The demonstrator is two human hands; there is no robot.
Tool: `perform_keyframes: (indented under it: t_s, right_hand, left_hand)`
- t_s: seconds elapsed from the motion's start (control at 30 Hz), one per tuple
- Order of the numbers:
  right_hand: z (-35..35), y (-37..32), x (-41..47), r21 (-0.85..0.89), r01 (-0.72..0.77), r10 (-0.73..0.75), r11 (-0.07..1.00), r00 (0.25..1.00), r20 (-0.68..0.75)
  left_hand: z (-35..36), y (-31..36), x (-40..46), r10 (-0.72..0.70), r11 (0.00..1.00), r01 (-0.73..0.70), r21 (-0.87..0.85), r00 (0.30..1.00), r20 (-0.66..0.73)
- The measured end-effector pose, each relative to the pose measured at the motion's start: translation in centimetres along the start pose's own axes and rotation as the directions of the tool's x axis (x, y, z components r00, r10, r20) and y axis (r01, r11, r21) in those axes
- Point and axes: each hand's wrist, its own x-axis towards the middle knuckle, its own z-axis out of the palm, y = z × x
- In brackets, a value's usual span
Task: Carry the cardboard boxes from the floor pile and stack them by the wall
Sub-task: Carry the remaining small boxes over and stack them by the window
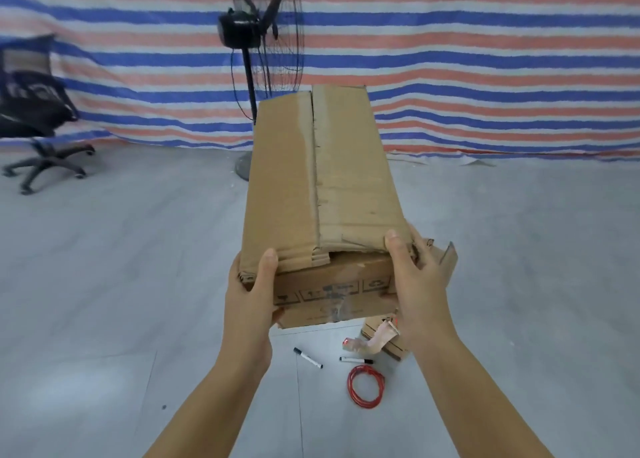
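I hold a long brown cardboard box [322, 180] in the air in front of me, its taped top flaps facing up and its far end pointing at the striped wall. My left hand [251, 295] grips the near left corner, thumb on top. My right hand [415, 284] grips the near right corner, thumb on top. The box's near end face shows printed handling symbols. Another small cardboard box [384, 341] with torn tape lies on the floor below my right wrist, partly hidden.
A black pedestal fan [258, 42] stands by the striped tarp wall [485, 59], behind the box. A black office chair [31, 111] is at the far left. Two markers [308, 358] and a red cable coil [366, 386] lie on the grey floor [121, 267].
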Motion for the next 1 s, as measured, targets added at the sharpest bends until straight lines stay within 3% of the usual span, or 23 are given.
perform_keyframes:
  t_s: [0.2, 0.37, 0.7, 1.0]
  right_hand:
    - [7.2, 1.4, -5.9, -0.007, -0.026, 0.027, 1.000, 0.989, 0.144]
    - [15.6, 4.6, -14.4, -0.009, -0.073, 0.072, 0.997, 0.949, 0.306]
    - [33.8, 9.8, -30.4, -0.172, -0.170, 0.241, 0.970, 0.715, 0.656]
    - [45.9, 12.4, -32.9, -0.267, -0.100, 0.276, 0.958, 0.561, 0.781]
  left_hand:
    - [-9.9, 1.0, -2.4, 0.016, 0.997, -0.026, -0.075, 0.992, -0.126]
    - [-22.3, 1.2, -5.4, 0.011, 0.995, -0.037, -0.097, 0.966, -0.258]
    - [-45.0, 2.0, -11.7, -0.051, 0.972, -0.108, -0.209, 0.771, -0.635]
    - [-53.8, 2.6, -8.4, -0.144, 0.933, -0.166, -0.319, 0.641, -0.754]
